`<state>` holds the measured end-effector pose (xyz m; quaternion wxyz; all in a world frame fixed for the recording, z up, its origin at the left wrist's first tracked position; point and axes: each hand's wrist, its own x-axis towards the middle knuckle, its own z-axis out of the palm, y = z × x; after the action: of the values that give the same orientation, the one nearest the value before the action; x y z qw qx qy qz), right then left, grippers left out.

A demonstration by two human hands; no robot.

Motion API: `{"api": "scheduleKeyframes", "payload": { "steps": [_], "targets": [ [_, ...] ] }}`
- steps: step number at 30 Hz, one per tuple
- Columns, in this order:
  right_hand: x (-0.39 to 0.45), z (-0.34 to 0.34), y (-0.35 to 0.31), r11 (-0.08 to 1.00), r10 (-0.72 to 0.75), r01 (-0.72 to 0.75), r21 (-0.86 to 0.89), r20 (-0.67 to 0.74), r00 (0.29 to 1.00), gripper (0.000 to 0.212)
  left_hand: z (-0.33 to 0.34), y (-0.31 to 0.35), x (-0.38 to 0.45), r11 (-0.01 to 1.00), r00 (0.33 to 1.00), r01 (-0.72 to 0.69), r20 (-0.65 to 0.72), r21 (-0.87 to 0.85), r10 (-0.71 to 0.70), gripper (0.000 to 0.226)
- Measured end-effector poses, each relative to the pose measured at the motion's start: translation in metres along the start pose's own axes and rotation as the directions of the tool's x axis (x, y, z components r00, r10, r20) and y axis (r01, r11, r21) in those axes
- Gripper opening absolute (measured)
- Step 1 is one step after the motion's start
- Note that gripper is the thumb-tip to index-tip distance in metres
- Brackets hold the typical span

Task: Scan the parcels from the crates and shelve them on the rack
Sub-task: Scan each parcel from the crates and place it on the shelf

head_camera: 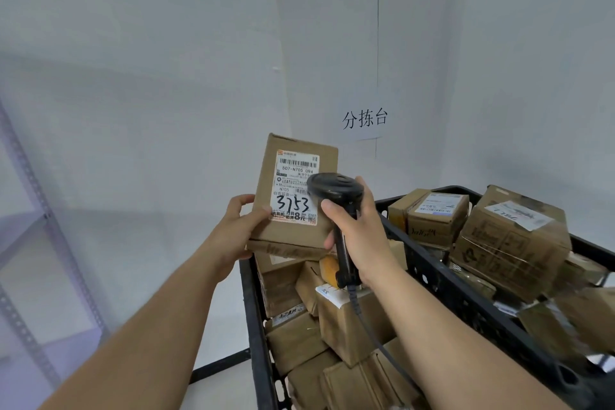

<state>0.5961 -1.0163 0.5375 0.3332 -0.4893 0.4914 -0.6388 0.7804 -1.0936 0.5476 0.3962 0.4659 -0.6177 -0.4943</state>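
Grey perforated steel marks the rack [50, 220] at the far left, its shelf bare where it shows; that is where the parcel has to end up, and it stands within an arm's swing of the crates, which suits the job.

Next comes the left hand [239, 223], forearm reaching up and forward from the lower left. It grips the cardboard parcel [294, 191] by its left edge and lower corner, thumb curled onto the front face near the label, the other fingers hidden behind the box. The parcel is held upright in the air above the near crate, label [296, 188] turned toward the camera, probably so that the barcodes face the scanner and the handwritten 3753 can be read.

Just right of it, the right hand [357, 233] wraps the handle of the black scanner [334, 191], fingers curled round the grip, wrist cocked so the head sits in front of the label's right side, overlapping it. Whether the head touches the box I cannot tell. Its cable [376, 339] trails down over the crate.

Below and rightward, two black plastic crates [442, 273] stand side by side, both heaped with brown parcels, so a good deal of the task seems left. On the wall behind hangs a paper sign [365, 118].
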Motion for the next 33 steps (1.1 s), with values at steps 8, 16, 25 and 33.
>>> {"api": "scheduleKeyframes", "payload": {
  "steps": [8,16,25,33],
  "targets": [
    [-0.025,-0.028,-0.04,0.977,-0.208,0.206,-0.054,-0.031,0.978,0.085,0.025,0.016,-0.026,0.982,0.993,-0.113,-0.001,-0.149,0.115,0.053],
    [-0.077,-0.1,-0.068,0.964,-0.264,0.266,-0.007,-0.145,0.953,0.081,0.081,0.046,-0.076,0.958,0.939,-0.255,0.201,-0.133,0.278,0.079],
    [-0.166,-0.227,-0.103,0.957,-0.285,0.263,-0.125,-0.223,0.932,0.085,0.194,0.07,-0.147,0.95,0.845,-0.247,0.437,-0.191,0.308,0.11],
    [-0.257,-0.315,-0.119,0.929,-0.3,0.207,-0.306,-0.298,0.906,0.08,0.296,0.058,-0.202,0.936,0.831,-0.247,0.442,-0.252,0.338,0.114]
  ]
}}
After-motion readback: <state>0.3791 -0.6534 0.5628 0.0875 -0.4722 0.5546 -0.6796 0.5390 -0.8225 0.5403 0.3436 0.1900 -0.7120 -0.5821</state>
